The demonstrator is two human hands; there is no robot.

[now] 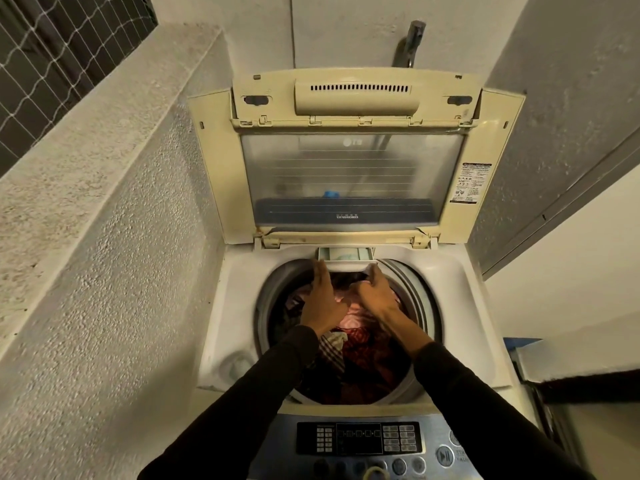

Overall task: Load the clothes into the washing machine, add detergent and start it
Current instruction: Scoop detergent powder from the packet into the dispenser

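Note:
A top-loading washing machine [239,306] stands below me with its lid [349,174] raised against the wall. Red, pink and checked clothes [360,348] fill the drum. At the drum's far rim the white detergent drawer [346,257] sits partly pulled out. My left hand [323,296] reaches over the clothes with straight fingers touching the drawer's left front corner. My right hand [377,292] has its fingers curled on the drawer's right front corner. The control panel [360,441] lies at the near edge, between my sleeves.
A rough plaster ledge [104,188] hems the machine in on the left, with netting above it. A grey wall and a door frame [571,181] stand close on the right. A tap [410,43] juts from the back wall above the lid.

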